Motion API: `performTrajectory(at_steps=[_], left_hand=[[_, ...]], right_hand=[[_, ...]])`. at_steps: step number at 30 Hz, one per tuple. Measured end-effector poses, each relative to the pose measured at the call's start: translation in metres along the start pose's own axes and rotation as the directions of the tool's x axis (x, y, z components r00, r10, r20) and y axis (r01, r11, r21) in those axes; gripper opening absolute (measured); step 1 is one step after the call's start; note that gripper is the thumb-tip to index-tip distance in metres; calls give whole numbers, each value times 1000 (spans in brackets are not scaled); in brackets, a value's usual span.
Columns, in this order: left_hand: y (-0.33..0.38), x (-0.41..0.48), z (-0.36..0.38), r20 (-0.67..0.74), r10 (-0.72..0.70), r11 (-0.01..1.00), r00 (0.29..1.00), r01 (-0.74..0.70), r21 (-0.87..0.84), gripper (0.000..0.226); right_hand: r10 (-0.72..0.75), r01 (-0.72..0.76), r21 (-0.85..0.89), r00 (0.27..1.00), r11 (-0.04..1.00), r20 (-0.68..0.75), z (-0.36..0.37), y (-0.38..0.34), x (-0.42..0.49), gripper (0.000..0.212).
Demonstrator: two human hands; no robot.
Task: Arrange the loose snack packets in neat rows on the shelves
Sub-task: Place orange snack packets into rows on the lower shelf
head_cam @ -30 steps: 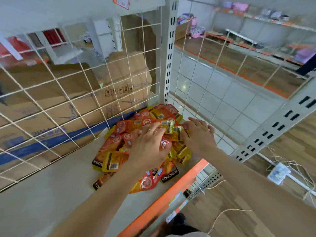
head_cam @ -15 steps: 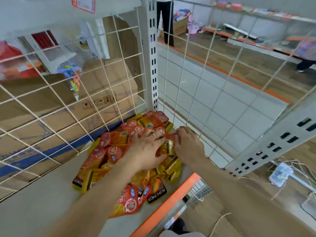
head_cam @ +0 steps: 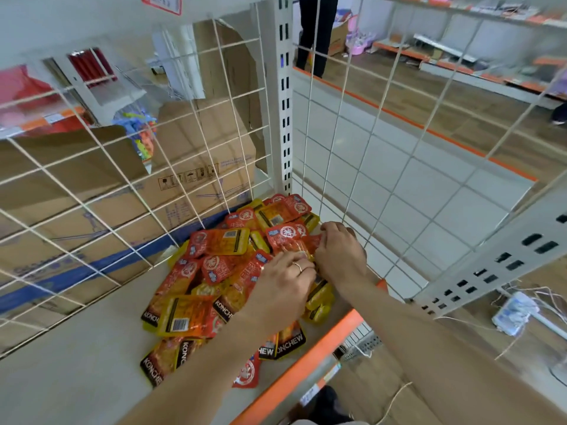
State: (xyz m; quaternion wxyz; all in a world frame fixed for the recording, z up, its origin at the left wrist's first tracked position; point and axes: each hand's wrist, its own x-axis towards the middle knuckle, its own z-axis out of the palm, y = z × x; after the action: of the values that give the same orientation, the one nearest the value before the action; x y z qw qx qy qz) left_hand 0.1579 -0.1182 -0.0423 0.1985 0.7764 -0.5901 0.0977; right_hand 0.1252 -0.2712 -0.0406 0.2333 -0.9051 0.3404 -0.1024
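Many loose snack packets (head_cam: 221, 271) sit heaped in the back-right corner of the shelf (head_cam: 61, 378), w/ my right hand (head_cam: 340, 256) pinching a red packet (head_cam: 287, 233) and my left hand (head_cam: 285, 283) palm-down on the heap, fingers bent, grip can't tell.

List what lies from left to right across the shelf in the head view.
Bare shelf board → snack packets → left hand → right hand → wire side panel → power strip on the floor.
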Motion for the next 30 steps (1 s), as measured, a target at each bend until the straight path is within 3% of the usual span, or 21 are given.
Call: performTrajectory(at_steps=[5,11,15,19,23,25,28,30], left_hand=[[1,-11,0,4,-30,996,1000,29,79,28],[-12,-21,-7,-38,-153,982,987,156,108,23],[-17,-24,-10,-29,-146,985,989,148,85,21],[-17,-27,-13,-33,-139,988,990,141,70,13],[-17,-23,-20,-85,-165,985,983,168,27,26],[-16,-20,-23,-117,-232,972,966,234,0,29],[-16,-8,-31,-39,-504,860,863,505,65,47],[-19,2,-35,86,-702,707,707,677,207,68]], right_hand=[[-111,116,-178,993,977,38,8,-6,-1,31],[-320,326,-446,943,833,92,10,-12,-2,24],[-270,298,-360,954,884,127,8,-12,7,32],[-197,202,-263,979,943,47,12,-15,7,29],[-216,221,-185,975,958,46,16,-18,13,31],[-161,163,-89,986,982,38,13,-21,15,26],[-67,66,88,998,994,7,2,-27,17,18],[-34,31,210,999,977,10,-10,-31,17,15]])
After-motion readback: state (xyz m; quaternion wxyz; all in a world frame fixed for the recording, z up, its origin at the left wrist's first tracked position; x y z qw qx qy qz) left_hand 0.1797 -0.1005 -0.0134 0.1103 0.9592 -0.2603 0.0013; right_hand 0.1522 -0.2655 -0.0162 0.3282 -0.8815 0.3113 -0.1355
